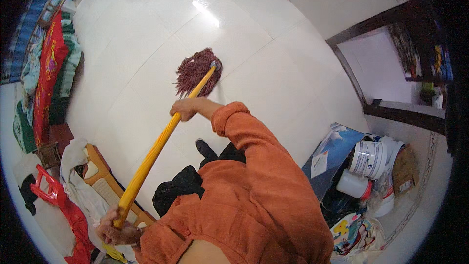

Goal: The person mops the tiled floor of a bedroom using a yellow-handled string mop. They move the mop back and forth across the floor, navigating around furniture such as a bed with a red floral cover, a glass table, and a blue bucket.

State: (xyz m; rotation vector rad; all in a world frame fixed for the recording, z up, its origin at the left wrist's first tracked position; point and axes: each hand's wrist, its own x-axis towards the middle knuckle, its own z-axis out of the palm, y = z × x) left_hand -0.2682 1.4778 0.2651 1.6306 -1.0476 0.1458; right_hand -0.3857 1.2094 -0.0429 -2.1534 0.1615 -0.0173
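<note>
A mop with a dark red string head [193, 73] rests on the pale tiled floor [146, 34]. Its yellow handle [155, 152] slants from the mop head down to the lower left. My right hand [186, 108] is wrapped round the handle, a short way above the mop head. Near the handle's top end, my left hand [117, 230] grips it with closed fingers. Both arms wear orange sleeves [259, 142]. One dark shoe [207, 150] shows beneath me on the tiles.
At the left stands a bed or rack with red and green cloths [51, 68]. A wooden chair [105, 176] and a red plastic item [48, 188] lie near my left side. On the right are a blue box [332, 151] and white buckets [369, 159]. Beyond them is a dark-framed doorway [349, 73].
</note>
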